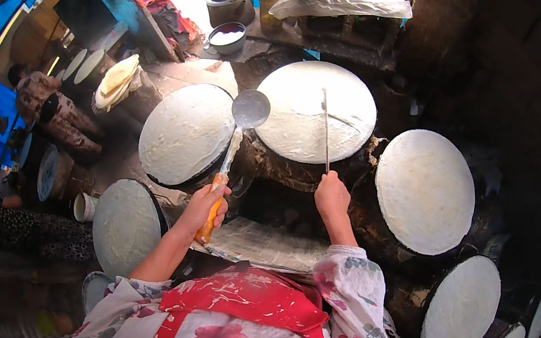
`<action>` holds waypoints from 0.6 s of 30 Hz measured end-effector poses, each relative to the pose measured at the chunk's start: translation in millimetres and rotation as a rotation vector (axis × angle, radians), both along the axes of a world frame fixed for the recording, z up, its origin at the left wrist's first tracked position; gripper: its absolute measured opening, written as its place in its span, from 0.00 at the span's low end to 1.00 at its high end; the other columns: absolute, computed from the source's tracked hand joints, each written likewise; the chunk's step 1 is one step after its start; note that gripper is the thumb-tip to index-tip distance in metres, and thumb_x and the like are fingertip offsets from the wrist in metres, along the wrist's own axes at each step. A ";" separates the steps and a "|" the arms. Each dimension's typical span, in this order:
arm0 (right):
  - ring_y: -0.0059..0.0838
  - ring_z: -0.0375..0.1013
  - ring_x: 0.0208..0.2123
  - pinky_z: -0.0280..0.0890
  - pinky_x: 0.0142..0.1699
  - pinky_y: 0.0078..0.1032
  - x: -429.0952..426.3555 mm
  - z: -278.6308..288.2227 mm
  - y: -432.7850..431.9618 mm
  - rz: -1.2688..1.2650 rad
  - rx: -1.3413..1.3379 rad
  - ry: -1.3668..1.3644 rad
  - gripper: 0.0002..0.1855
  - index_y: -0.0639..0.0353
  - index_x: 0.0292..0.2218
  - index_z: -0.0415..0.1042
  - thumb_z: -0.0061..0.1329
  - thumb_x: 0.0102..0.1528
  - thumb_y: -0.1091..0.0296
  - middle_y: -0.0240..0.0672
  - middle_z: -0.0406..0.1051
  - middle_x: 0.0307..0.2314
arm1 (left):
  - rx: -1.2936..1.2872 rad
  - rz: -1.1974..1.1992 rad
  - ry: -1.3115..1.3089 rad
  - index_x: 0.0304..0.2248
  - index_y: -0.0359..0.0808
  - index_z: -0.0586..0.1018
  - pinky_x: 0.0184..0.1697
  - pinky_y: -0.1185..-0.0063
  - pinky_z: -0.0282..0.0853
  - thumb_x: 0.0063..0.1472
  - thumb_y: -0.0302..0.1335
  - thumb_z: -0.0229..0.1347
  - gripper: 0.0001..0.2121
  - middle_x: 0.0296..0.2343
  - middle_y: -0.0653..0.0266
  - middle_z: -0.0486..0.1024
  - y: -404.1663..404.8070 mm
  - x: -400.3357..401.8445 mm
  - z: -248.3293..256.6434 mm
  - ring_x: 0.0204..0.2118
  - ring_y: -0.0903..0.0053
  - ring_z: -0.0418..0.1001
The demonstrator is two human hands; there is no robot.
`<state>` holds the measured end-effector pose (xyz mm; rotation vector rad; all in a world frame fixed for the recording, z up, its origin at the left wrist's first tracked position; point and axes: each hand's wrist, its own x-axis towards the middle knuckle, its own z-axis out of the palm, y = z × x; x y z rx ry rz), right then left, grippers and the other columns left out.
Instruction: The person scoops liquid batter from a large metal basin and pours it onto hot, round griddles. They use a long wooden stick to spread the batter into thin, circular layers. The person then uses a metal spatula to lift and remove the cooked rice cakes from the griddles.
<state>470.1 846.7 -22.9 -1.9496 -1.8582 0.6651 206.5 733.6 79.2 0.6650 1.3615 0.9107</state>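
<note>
My left hand (202, 208) grips the orange handle of a metal ladle (250, 110), which is smeared with batter. The ladle's round bowl appears between the left griddle and the central one. My right hand (333, 197) is closed around a thin rod (326, 141). The rod reaches out over the white batter sheet (288, 110) on the central round griddle, and a curved ridge in the batter shows to its right. Pale batter also coats the left griddle (188, 133) and the right griddle (425, 192).
More coated griddles flank me at lower left (126, 228) and lower right (462, 308). A kettle (228, 6), a bowl (227, 37) and a jar (270, 5) stand beyond. Stacked flatbreads (118, 79) lie left, near a person (55, 106). Printed paper (261, 242) covers the ledge before me.
</note>
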 end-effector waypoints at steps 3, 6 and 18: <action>0.51 0.72 0.30 0.65 0.35 0.44 31.6 -3.7 0.5 -0.215 0.026 0.036 0.14 0.65 0.31 0.64 0.34 0.59 0.63 0.51 0.72 0.24 | -0.015 0.011 -0.030 0.37 0.35 0.66 0.15 0.85 0.56 0.63 0.41 0.45 0.15 0.16 0.68 0.62 -3.7 -8.3 3.7 0.12 0.84 0.59; 0.53 0.71 0.31 0.64 0.35 0.45 20.3 -22.5 -5.8 -0.128 -0.062 -0.003 0.13 0.64 0.32 0.64 0.35 0.58 0.62 0.51 0.72 0.26 | -0.025 0.007 -0.071 0.37 0.36 0.66 0.15 0.85 0.56 0.63 0.41 0.45 0.15 0.16 0.68 0.62 -1.4 -13.5 -2.3 0.12 0.84 0.59; 0.51 0.73 0.32 0.66 0.36 0.44 -0.3 -9.3 34.8 0.110 -0.027 -0.141 0.10 0.66 0.29 0.66 0.37 0.52 0.68 0.53 0.72 0.26 | -0.057 0.001 -0.074 0.37 0.35 0.65 0.15 0.84 0.58 0.61 0.39 0.47 0.15 0.17 0.68 0.64 9.2 -7.0 1.9 0.13 0.83 0.61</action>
